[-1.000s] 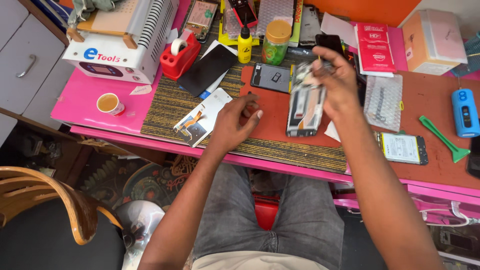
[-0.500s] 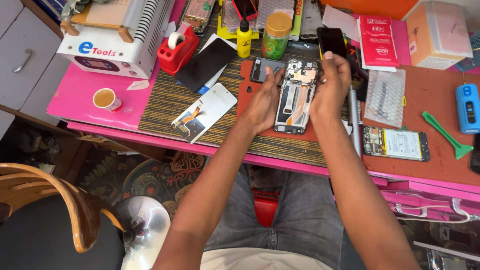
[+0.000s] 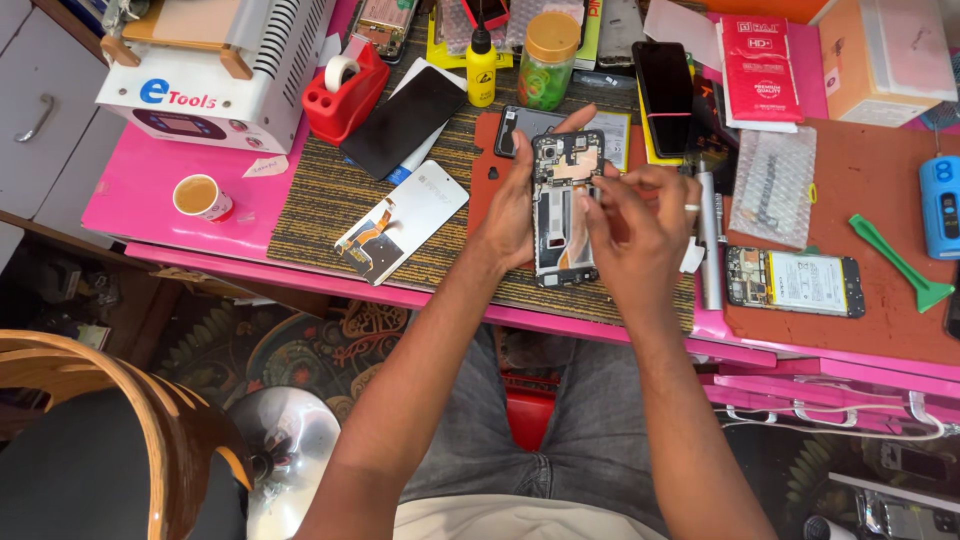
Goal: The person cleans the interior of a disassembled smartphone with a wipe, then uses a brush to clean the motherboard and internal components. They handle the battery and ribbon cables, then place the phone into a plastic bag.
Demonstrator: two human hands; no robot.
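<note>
Pink workbench (image 3: 150, 195), totally buried in phone repair stuff, is seen from above, with a brown striped woven mat (image 3: 320, 200) spread across the middle and a rust-red work pad (image 3: 880, 300) on the right side.

An opened-up smartphone with its back cover off and the circuit board exposed (image 3: 566, 205) is held upright-ish over the mat, roughly at the centre of the bench. It's gripped along its left edge by the left hand (image 3: 512, 205), fingers curled around the frame and the thumb pressed on the side. The right hand (image 3: 640, 235) is brought in against the phone's right edge, fingertips bunched together in a pinch at the frame; whether anything tiny is held in that pinch can't be made out. A ring is worn on one finger.

Around it:
- a white screen panel with an orange flex cable (image 3: 400, 222) is laid face-down on the mat, to the left of the phone
- a small paper cup of tea (image 3: 200, 197) is parked on the pink surface
- a red tape dispenser (image 3: 343, 95) is set near a white boxy machine (image 3: 215, 70)
- another opened phone showing its battery (image 3: 795, 282) and a green plastic pry tool (image 3: 900, 262) are left on the red pad, well apart from the hands
</note>
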